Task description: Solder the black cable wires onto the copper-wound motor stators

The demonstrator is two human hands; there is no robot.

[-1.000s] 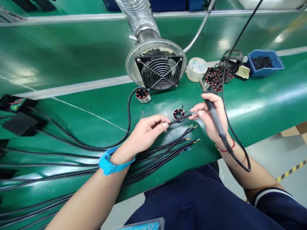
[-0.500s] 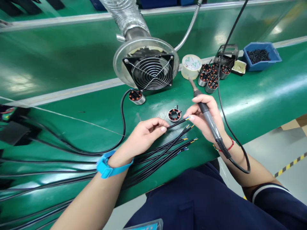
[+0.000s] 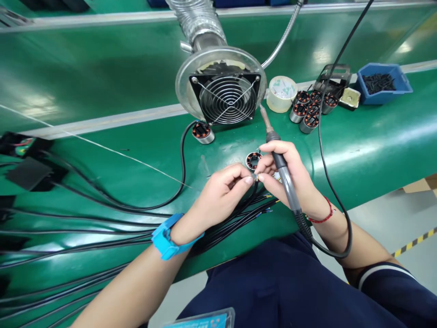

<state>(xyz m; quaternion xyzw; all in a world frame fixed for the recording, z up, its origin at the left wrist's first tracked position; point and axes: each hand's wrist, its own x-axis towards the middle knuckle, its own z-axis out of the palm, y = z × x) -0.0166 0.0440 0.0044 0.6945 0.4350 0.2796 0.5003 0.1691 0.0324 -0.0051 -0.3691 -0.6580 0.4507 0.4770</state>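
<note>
My left hand (image 3: 223, 193), with a blue wrist strap (image 3: 170, 239), is closed in a pinch at the stripped end of a black cable (image 3: 254, 193). Its thin coloured wires (image 3: 257, 178) show between the fingertips of both hands. My right hand (image 3: 293, 171) holds a soldering iron (image 3: 283, 168) across its palm, tip pointing up and away. Its thumb and fingertips pinch at the same wires. Just behind the fingertips lies a ring-shaped motor stator (image 3: 253, 160) with copper windings, partly covered by the right fingers. More black cables (image 3: 239, 225) lie under the hands.
A fume extractor fan (image 3: 230, 100) hangs ahead. Beside it stand a metal-cased stator (image 3: 203, 133) with a cable, a tape roll (image 3: 282, 94) and several cased stators (image 3: 309, 123). Farther right are a sponge tray (image 3: 349, 98) and a blue bin (image 3: 384, 95) of black pieces. The iron's cord (image 3: 321, 132) loops at right.
Both hands have come together at the cable end. The left fingers have moved up to the coloured wires, and the cable has turned downward. The iron has swung to the left, its tip nearer the fan.
</note>
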